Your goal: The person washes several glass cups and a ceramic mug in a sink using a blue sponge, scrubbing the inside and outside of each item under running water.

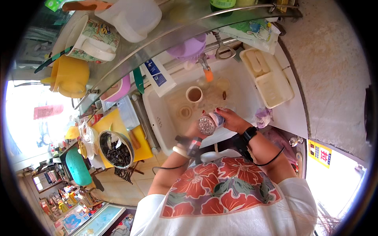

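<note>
Over a white sink (156, 124), both my hands are on a clear glass cup (206, 125) with a dimpled base. The cup is tilted, its base facing up towards me. My right hand (234, 119) grips its far end, where something pink and bluish shows against the glass; I cannot tell what it is. My left hand (195, 129) curls round the near side and is partly hidden by the cup. A white cup (194, 94) with a brownish inside stands in the sink. Beside it is the drain (185, 112). Behind them, the faucet (207, 72) has an orange tip.
A glass shelf with a metal rail (165, 35) crosses above the sink, bearing mugs and bottles. A cream soap tray (271, 79) rests on the right rim, near a purple mesh puff (263, 117). Left stands a metal bowl (116, 149) of dark pieces, by a yellow board (144, 141).
</note>
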Motion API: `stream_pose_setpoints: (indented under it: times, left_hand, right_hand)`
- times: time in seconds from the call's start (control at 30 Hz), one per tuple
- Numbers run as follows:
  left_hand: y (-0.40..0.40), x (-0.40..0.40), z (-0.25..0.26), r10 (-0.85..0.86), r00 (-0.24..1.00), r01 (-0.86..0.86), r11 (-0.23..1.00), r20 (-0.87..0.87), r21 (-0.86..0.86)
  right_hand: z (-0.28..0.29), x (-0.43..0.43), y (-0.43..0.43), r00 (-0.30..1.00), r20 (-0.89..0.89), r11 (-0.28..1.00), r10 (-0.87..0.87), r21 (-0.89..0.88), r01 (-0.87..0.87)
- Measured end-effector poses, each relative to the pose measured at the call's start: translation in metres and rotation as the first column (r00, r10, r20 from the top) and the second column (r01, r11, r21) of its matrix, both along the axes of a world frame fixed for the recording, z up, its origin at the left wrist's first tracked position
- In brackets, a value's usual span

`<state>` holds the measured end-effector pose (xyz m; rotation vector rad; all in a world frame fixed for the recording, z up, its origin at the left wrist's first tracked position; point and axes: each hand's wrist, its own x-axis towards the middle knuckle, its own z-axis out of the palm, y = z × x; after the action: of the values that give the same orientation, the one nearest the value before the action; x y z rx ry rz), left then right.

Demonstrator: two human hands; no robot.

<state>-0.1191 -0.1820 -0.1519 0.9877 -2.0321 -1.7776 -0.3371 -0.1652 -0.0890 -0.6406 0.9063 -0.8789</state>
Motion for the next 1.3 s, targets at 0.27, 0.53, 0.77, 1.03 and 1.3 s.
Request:
stream_pose_setpoints:
  times: [0.27,0.53,0.77,1.03,1.3]
  left_hand:
    - [0.004,-0.018,0.069,0.632,0.77,-0.387,0.573,-0.09,0.722]
    - [-0.025,-0.006,0.097,0.508,0.853,-0.151,0.466,-0.124,0.872]
    - [-0.02,-0.01,0.092,0.751,0.648,-0.423,0.49,-0.122,0.762]
    - [-0.014,-0.003,0.095,0.683,0.681,-0.558,0.717,-0.262,0.418]
    - [-0.02,0.0,0.125,0.705,0.709,-0.52,0.514,0.008,0.682]
  right_hand:
    - [0.026,0.0,-0.002,0.988,-0.03,0.979,-0.15,0.134,0.153]
    - [0.054,0.037,0.002,0.527,-0.828,0.697,-0.19,-0.492,-0.522]
    - [0.051,0.051,-0.002,0.694,-0.705,0.914,-0.143,-0.363,-0.181]
    - [0.085,0.059,-0.001,0.808,-0.564,0.931,-0.171,-0.362,-0.055]
    - [0.086,0.062,0.003,0.818,-0.571,0.917,-0.069,-0.359,-0.173]
